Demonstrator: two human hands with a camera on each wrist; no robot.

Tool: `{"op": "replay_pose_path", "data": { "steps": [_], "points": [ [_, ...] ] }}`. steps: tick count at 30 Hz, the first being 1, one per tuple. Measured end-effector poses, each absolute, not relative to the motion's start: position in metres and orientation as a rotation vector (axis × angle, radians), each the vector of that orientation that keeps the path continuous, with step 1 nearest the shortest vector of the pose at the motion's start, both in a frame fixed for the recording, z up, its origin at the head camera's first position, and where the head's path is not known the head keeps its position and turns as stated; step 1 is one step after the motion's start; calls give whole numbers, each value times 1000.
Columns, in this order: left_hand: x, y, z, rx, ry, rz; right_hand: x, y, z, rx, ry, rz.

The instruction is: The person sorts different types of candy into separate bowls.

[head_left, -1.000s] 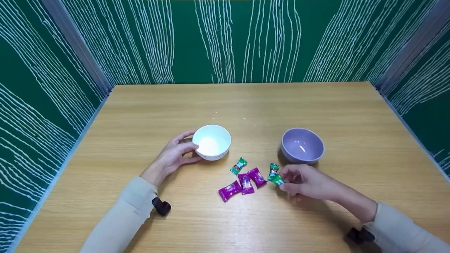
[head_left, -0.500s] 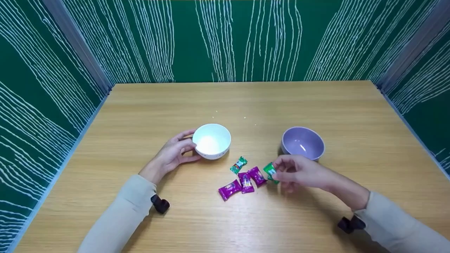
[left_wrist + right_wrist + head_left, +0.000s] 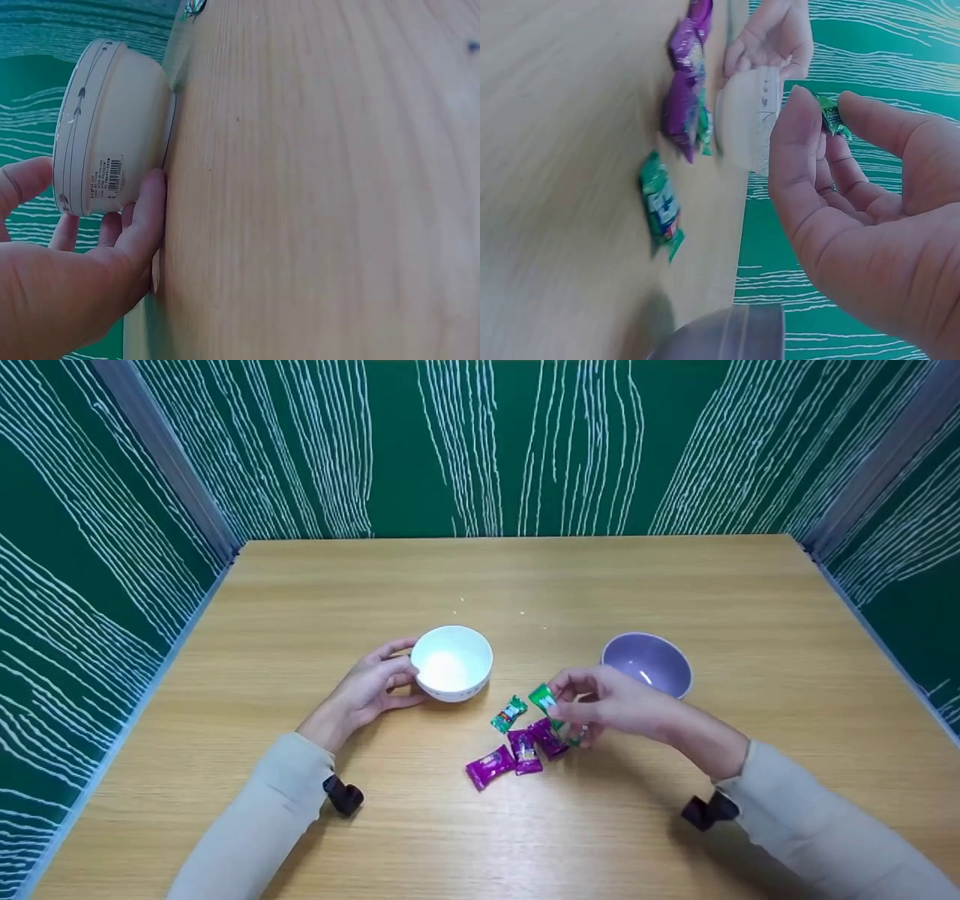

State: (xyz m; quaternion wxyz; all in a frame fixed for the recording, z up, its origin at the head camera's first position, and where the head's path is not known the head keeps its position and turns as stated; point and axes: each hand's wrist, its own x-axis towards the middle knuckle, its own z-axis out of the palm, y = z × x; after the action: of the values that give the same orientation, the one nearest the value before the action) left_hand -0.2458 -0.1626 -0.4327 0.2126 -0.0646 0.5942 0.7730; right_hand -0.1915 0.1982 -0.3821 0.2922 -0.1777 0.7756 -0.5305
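A wood-grained table (image 3: 337,585) stood before green walls (image 3: 397,450) streaked with white lines. The right hand (image 3: 611,701) pinched a green-wrapped candy (image 3: 541,697) above the tabletop, near two loose green candies (image 3: 510,714) and three purple candies (image 3: 490,767). The left hand (image 3: 364,686) gripped the white bowl (image 3: 454,660); the purple bowl (image 3: 649,660) sat behind the right hand.

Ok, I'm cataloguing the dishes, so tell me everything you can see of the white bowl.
The white bowl is round and deep, with a smooth, shiny inside that looks like glazed ceramic. Outside, below the rim, runs a band of thin lines and small dark sprigs; lower down is a barcode label, its print too small to read. It stands upright on the wooden table, nothing visible inside. The left hand holds its side.
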Motion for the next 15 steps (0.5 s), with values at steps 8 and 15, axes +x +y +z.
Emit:
{"op": "replay_pose_path", "data": {
  "steps": [8, 15],
  "points": [
    [-245, -161, -431, -190, 1644, 2148, -201, 180, -374, -406, 2041, -1419],
    [-245, -160, -433, -194, 1649, 2169, -210, 169, -373, -406, 2035, -1438]
  ]
}}
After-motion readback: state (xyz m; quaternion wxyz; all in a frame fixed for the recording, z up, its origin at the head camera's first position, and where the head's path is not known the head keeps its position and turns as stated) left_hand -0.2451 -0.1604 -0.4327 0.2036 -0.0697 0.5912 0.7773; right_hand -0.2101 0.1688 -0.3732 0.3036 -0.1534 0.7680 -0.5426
